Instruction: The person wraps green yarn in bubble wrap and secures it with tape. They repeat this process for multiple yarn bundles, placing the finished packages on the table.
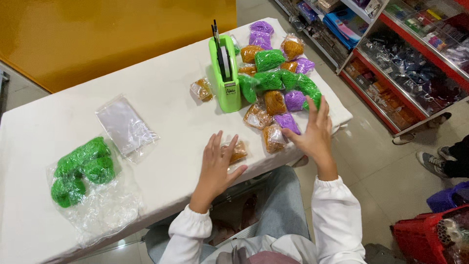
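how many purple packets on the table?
5 visible: two at the far edge, top purple packet and second purple packet; one by the right edge; one mid-pile; one next to the right hand, nearest purple packet. More may be hidden.

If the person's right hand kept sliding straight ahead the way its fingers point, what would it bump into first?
Most likely the small clear packet of purple beads right at the fingertips of the right hand, then the green bead packets behind it. Whether it already touches is unclear from above.

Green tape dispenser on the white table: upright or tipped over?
Upright: the green plastic tape dispenser stands on its base on the white table, roll slot facing up.
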